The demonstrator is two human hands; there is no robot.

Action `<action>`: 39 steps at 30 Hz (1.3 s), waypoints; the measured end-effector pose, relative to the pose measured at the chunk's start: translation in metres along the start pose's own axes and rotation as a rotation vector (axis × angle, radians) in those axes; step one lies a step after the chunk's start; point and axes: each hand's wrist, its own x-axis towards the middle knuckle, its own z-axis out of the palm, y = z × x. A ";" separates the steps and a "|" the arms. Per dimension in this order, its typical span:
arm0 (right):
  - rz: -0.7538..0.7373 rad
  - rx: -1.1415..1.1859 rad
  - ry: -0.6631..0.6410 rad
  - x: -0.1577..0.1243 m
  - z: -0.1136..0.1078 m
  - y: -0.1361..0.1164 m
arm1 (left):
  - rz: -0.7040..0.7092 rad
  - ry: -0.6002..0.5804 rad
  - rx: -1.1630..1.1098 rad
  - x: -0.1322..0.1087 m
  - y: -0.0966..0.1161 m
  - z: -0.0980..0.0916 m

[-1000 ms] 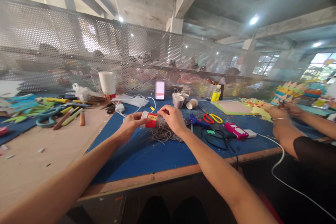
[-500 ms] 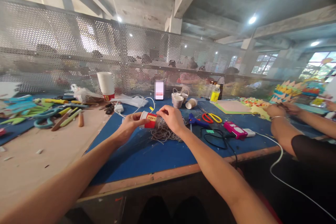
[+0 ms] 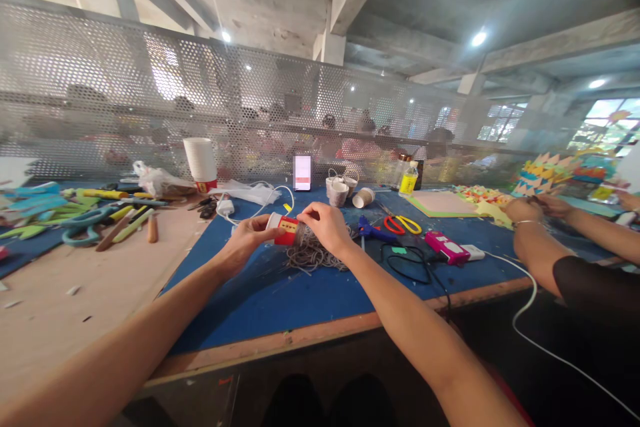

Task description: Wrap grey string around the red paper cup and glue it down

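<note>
A red and white paper cup [image 3: 285, 231] lies tilted on its side in my left hand [image 3: 249, 237], whose fingers are wrapped round its white end. My right hand [image 3: 325, 225] pinches at the cup's other end, where grey cord is wound round it; whether the fingertips grip the cord itself is hard to see. Beneath both hands a loose heap of grey cord [image 3: 315, 257] rests on the blue mat [image 3: 240, 320]. Just right of it lies a blue glue gun [image 3: 376, 232]. Several cord-wrapped cups [image 3: 338, 193] stand behind my right hand.
Scissors [image 3: 403, 224] and a pink power box [image 3: 447, 247] with cables lie to the right. A phone [image 3: 303, 173] stands upright at the back. At left are a stack of paper cups [image 3: 200, 159] and assorted tools [image 3: 83, 233]. A co-worker's arms [image 3: 537, 247] reach in from the right.
Almost nothing differs. Both hands keep their places on the cup, and the whole view has shifted very slightly.
</note>
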 end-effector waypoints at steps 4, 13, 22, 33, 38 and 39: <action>0.013 0.001 -0.020 0.000 -0.001 0.000 | 0.009 0.014 0.028 0.000 0.001 0.001; 0.029 0.009 -0.031 -0.001 -0.001 0.000 | 0.003 0.013 0.007 0.001 0.000 0.001; 0.039 0.024 -0.037 -0.001 -0.003 -0.002 | -0.009 0.006 0.007 0.000 0.002 0.002; 0.037 0.022 -0.045 -0.001 -0.002 -0.002 | 0.007 0.008 0.039 -0.001 0.002 0.002; 0.043 0.034 -0.046 -0.001 -0.004 -0.003 | 0.009 0.002 0.030 -0.001 0.001 0.002; 0.043 0.032 -0.045 -0.001 -0.004 -0.003 | 0.005 0.003 0.028 -0.001 0.001 0.002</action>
